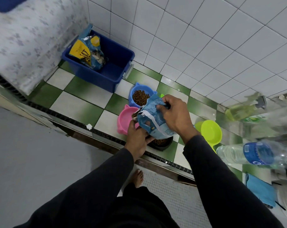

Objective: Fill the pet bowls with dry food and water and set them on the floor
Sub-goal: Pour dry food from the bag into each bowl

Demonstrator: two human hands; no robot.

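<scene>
Both of my hands hold a blue bag of dry food (156,119) tilted with its open mouth to the left, over the pink bowl (125,120). My left hand (137,140) supports the bag from below; my right hand (175,114) grips its upper end. Kibble shows at the bag's mouth. The pink bowl looks empty. A blue bowl (136,89) behind it holds kibble. A black bowl (162,143) under the bag also holds kibble. All three stand on the green and white checked floor.
A blue plastic bin (110,74) with another food bag (88,51) stands at the tiled wall. A lime green scoop (211,131) lies right of the bowls. Clear water bottles (248,153) and a yellow-green bottle (239,111) lie at right. A door track runs below the bowls.
</scene>
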